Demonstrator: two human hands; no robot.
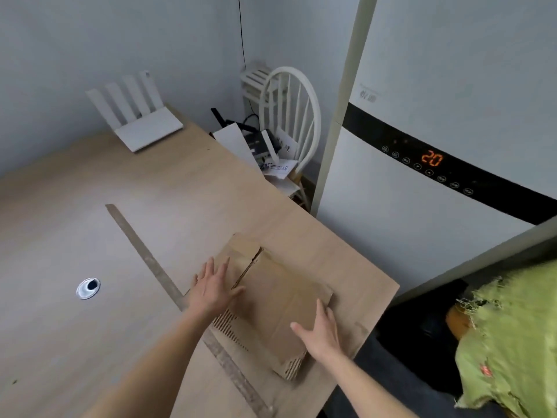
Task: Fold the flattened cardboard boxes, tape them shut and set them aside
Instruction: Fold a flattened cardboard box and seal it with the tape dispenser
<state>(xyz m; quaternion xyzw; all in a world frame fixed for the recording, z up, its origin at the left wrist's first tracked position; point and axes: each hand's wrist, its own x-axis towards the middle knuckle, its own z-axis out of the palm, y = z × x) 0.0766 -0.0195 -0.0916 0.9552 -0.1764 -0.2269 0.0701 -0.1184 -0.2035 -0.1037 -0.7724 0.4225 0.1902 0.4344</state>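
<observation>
Cardboard box (271, 300) flat between hands, left fingers (215, 271) straight on top, right fingers (324, 319) straight at edge

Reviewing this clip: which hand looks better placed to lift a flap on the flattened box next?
Probably the left hand: its fingers lie flat on the flattened cardboard box right beside the slit between flaps. The right hand rests open at the box's near right edge, better suited to steadying it.

Both hands, left (215, 289) and right (321, 333), reach forward, fingers straight.
</observation>
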